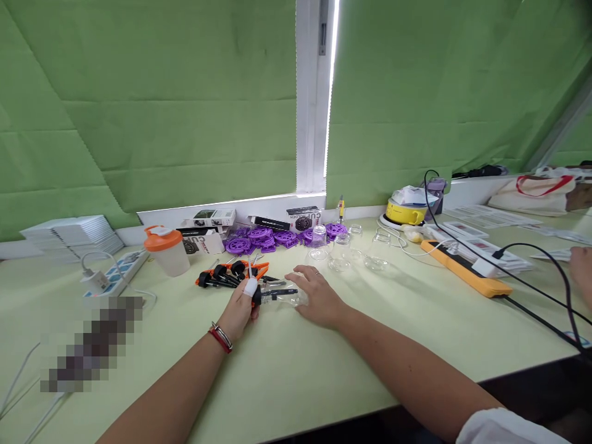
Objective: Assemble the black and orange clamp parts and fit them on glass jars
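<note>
My left hand [240,308] is closed round a black bottle top [257,296], with a white covering on the thumb. The top's dark stem lies inside a clear bottle [279,297], which is tilted onto its side just above the table. My right hand [319,297] is wrapped round the bottle's wide base; its fingers partly hide it. Just beyond my left hand lies a pile of black-and-orange bottle tops [226,272]. Several clear bottles [340,254] stand past my right hand.
Purple plastic parts [259,239] and cup holder boxes [203,242] lie along the back. An orange-lidded shaker [166,251] stands left, near a white power strip [118,274]. An orange power strip [467,271] with cables lies right. Another person's hand [581,271] shows at the right edge.
</note>
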A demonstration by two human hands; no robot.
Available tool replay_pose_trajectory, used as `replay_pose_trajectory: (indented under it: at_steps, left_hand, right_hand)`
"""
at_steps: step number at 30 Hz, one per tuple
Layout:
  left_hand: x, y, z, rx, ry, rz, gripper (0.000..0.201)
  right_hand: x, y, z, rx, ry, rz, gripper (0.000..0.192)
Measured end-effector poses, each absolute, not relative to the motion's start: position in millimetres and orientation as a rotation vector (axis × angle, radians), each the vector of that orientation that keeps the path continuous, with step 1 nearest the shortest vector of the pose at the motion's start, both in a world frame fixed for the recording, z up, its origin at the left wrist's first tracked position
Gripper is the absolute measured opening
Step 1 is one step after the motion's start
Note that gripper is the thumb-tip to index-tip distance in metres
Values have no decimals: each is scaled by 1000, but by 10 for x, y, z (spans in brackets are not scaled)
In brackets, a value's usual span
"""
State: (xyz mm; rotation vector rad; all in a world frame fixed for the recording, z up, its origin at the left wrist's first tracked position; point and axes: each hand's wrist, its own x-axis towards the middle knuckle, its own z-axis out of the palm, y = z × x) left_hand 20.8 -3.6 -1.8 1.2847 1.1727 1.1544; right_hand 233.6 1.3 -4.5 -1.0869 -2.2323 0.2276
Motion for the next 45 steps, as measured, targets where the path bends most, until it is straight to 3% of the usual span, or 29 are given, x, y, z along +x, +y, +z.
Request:
replay_pose_trajectory:
  at_steps: [6, 15, 24, 32, 42, 45]
  left_hand:
    - [226, -31, -44, 1240, 1331, 1189, 43]
    - [227, -23, -13, 1120, 1349, 1178, 43]
    - [237, -27, -22, 1094, 1416, 1217, 43]
    - [245, -53, -5, 1142, 1363, 1236, 45]
    - [263, -52, -35, 1143, 1380, 1233, 45]
    - [269, -54, -31, 1130, 1402, 1227, 45]
  right_hand:
    - [2311, -9, -76, -1066, -2222, 220, 76]
    - [2302, -61, -70, -1031, -2112, 484, 64]
    - [2284, -82, -63, -907, -2171, 311, 59]
    - [2297, -77, -63, -874, -2137, 369, 61]
    - [2403, 16, -149, -983, -1944, 1017, 80]
    - [2409, 51, -171, -954, -1884, 1112, 73]
